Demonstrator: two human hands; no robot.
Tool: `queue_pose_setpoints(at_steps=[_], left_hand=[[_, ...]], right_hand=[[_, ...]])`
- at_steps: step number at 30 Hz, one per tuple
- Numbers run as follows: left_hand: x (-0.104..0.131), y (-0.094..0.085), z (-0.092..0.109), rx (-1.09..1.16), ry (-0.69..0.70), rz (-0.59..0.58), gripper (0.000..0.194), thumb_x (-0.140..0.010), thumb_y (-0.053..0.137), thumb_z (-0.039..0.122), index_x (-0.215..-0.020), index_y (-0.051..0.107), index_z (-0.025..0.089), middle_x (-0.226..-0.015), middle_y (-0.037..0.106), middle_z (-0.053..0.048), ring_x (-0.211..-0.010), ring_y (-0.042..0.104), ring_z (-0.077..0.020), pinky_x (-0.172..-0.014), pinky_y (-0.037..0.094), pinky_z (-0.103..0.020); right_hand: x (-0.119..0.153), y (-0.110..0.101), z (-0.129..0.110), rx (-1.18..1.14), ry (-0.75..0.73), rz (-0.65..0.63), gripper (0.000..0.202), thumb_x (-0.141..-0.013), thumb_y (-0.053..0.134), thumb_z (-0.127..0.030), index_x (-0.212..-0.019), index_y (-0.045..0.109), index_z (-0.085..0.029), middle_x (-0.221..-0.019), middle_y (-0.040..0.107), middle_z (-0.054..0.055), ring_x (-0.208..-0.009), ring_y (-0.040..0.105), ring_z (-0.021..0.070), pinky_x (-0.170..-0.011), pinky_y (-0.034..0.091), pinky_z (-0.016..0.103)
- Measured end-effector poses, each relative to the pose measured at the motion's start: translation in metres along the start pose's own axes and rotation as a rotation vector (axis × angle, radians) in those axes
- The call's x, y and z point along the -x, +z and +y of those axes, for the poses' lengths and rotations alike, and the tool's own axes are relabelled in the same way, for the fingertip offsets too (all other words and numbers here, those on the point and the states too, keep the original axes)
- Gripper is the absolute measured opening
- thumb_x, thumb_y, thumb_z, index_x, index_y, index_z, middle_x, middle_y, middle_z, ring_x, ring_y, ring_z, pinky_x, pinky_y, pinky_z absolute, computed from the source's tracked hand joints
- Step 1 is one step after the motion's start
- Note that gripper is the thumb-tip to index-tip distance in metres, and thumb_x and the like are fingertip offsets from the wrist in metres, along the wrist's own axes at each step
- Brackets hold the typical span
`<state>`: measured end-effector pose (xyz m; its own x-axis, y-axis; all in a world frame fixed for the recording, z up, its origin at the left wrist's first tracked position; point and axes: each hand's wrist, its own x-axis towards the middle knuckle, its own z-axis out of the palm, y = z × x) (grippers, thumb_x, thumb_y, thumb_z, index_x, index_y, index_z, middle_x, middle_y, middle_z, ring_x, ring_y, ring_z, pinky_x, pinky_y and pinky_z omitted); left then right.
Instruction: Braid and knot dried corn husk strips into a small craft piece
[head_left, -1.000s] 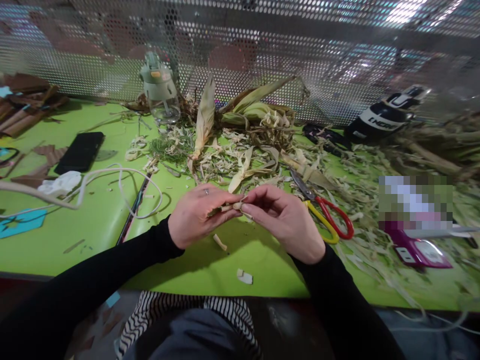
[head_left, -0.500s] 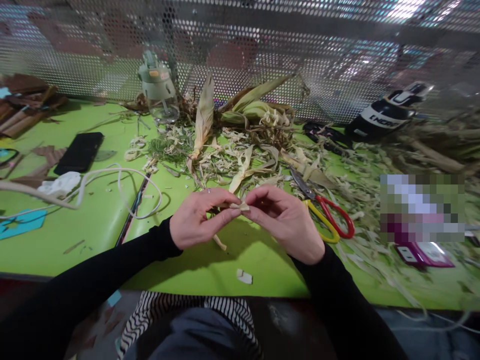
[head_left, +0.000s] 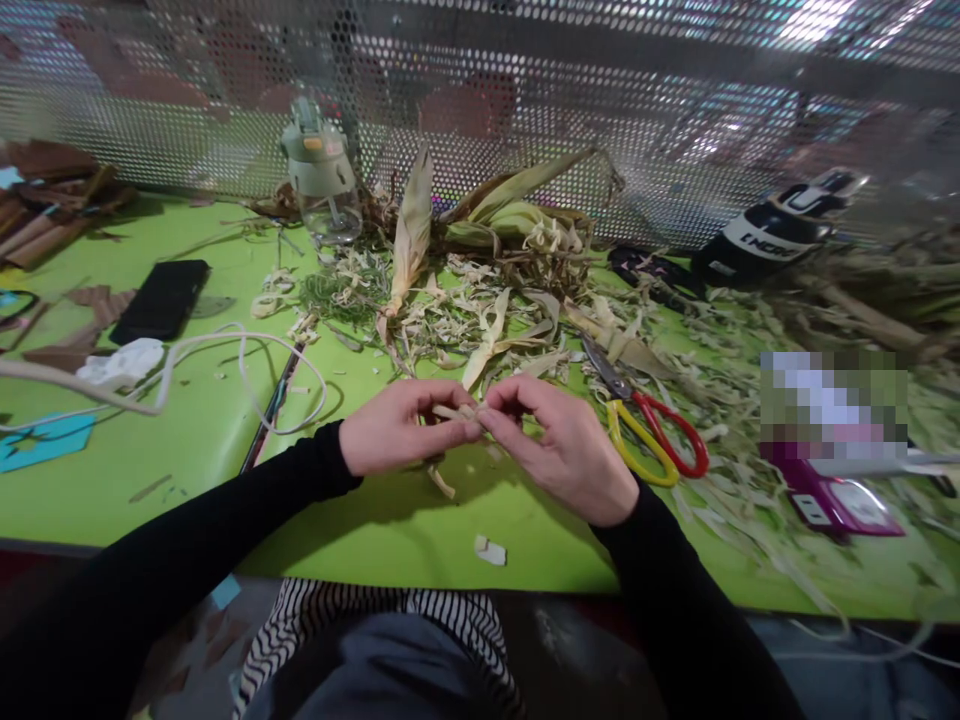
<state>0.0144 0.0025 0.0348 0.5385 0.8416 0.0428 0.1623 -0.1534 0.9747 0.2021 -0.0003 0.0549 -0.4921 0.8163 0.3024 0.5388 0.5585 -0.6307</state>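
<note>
My left hand (head_left: 394, 432) and my right hand (head_left: 561, 445) meet fingertip to fingertip over the green table (head_left: 187, 470). Between them they pinch a small pale strip of dry corn husk (head_left: 452, 412). Both sleeves are black. A heap of corn husks and shreds (head_left: 487, 270) lies just beyond the hands. Scissors with a yellow and a red handle (head_left: 651, 440) rest right of my right hand. Two small husk scraps (head_left: 489, 549) lie on the table near the front edge.
A black phone (head_left: 161, 300) and a white cable (head_left: 225, 350) lie at the left. A small clear bottle with a green cap (head_left: 322, 175) stands by the perforated metal screen (head_left: 525, 110). A purple device (head_left: 832, 500) sits at the right amid husk litter.
Both hands stayed together and shifted slightly away from me; the fingers have turned the husk strip between them. Nothing else on the table moved.
</note>
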Motion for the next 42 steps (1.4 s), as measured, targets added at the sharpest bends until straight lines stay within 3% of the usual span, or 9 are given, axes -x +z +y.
queue_pose_setpoints(at_steps=[4, 8, 17, 22, 25, 28, 33, 38, 42], left_hand=[[-0.002, 0.001, 0.002, 0.342, -0.113, 0.013, 0.023, -0.085, 0.054, 0.036, -0.077, 0.058, 0.015, -0.069, 0.057, 0.0, -0.06, 0.05, -0.0078, -0.057, 0.042, -0.021], [-0.002, 0.005, 0.002, 0.488, -0.238, 0.021, 0.018, -0.082, 0.054, 0.031, -0.071, 0.053, 0.016, -0.06, 0.045, 0.003, -0.052, 0.04, -0.0071, -0.049, 0.036, -0.021], [-0.001, 0.005, 0.0, 0.542, -0.264, -0.009, 0.014, -0.078, 0.051, 0.026, -0.07, 0.054, 0.015, -0.065, 0.05, 0.003, -0.059, 0.044, -0.0073, -0.057, 0.036, -0.022], [0.0, 0.005, 0.001, 0.371, -0.145, 0.134, 0.014, -0.078, 0.058, 0.029, -0.082, 0.057, 0.015, -0.075, 0.055, 0.001, -0.064, 0.048, -0.0078, -0.063, 0.038, -0.023], [0.0, 0.005, 0.002, 0.318, -0.048, 0.198, 0.027, -0.073, 0.068, 0.029, -0.092, 0.055, 0.016, -0.086, 0.057, 0.0, -0.068, 0.05, -0.0071, -0.062, 0.04, -0.022], [0.001, 0.006, 0.004, 0.307, -0.031, 0.211, 0.028, -0.069, 0.074, 0.027, -0.085, 0.054, 0.015, -0.077, 0.056, 0.002, -0.064, 0.05, -0.0058, -0.058, 0.039, -0.019], [0.002, 0.005, 0.007, 0.429, -0.199, 0.186, 0.024, -0.069, 0.072, 0.026, -0.078, 0.053, 0.015, -0.055, 0.05, 0.007, -0.047, 0.041, -0.0028, -0.046, 0.029, -0.016], [0.001, -0.003, 0.009, 0.552, -0.282, 0.121, 0.02, -0.065, 0.073, 0.016, -0.074, 0.055, 0.013, -0.058, 0.059, 0.004, -0.05, 0.05, -0.0032, -0.05, 0.036, -0.015], [0.001, -0.009, 0.008, 0.517, -0.325, 0.028, 0.02, -0.063, 0.074, 0.012, -0.073, 0.056, 0.013, -0.06, 0.061, 0.004, -0.051, 0.051, -0.0027, -0.049, 0.035, -0.015]], right_hand=[[0.0, 0.002, 0.0, 0.018, -0.043, 0.007, 0.009, -0.088, 0.051, -0.022, -0.081, 0.052, -0.019, -0.071, 0.058, 0.001, -0.061, 0.05, 0.0118, -0.056, 0.039, 0.025], [0.0, 0.004, 0.0, 0.045, -0.091, 0.027, 0.009, -0.089, 0.05, -0.022, -0.081, 0.05, -0.019, -0.074, 0.055, 0.001, -0.064, 0.049, 0.0128, -0.06, 0.038, 0.026], [0.0, 0.017, 0.002, -0.006, -0.086, 0.06, 0.011, -0.091, 0.047, -0.023, -0.081, 0.048, -0.018, -0.074, 0.051, 0.0, -0.064, 0.047, 0.0122, -0.057, 0.037, 0.025], [-0.001, 0.02, 0.007, 0.019, -0.088, 0.136, 0.008, -0.09, 0.048, -0.022, -0.082, 0.049, -0.019, -0.074, 0.052, 0.0, -0.064, 0.048, 0.0125, -0.057, 0.037, 0.025], [-0.001, 0.02, 0.008, 0.013, -0.077, 0.161, 0.008, -0.09, 0.048, -0.023, -0.082, 0.05, -0.019, -0.073, 0.053, 0.0, -0.063, 0.048, 0.0124, -0.057, 0.037, 0.025], [0.0, 0.021, 0.008, -0.009, -0.055, 0.189, 0.009, -0.089, 0.05, -0.024, -0.082, 0.051, -0.018, -0.073, 0.052, 0.0, -0.063, 0.048, 0.0116, -0.057, 0.038, 0.024], [0.002, 0.022, 0.009, -0.132, -0.026, 0.156, 0.008, -0.09, 0.051, -0.025, -0.086, 0.052, -0.018, -0.072, 0.052, -0.001, -0.061, 0.048, 0.0101, -0.054, 0.041, 0.023], [-0.001, 0.007, 0.01, -0.114, -0.25, 0.073, 0.023, -0.088, 0.054, -0.019, -0.111, 0.056, -0.021, -0.097, 0.063, 0.004, -0.083, 0.061, 0.0142, -0.071, 0.052, 0.028], [-0.001, -0.004, 0.011, 0.09, -0.435, 0.041, 0.022, -0.086, 0.058, -0.016, -0.106, 0.064, -0.022, -0.1, 0.07, 0.005, -0.093, 0.064, 0.0162, -0.08, 0.053, 0.031]])
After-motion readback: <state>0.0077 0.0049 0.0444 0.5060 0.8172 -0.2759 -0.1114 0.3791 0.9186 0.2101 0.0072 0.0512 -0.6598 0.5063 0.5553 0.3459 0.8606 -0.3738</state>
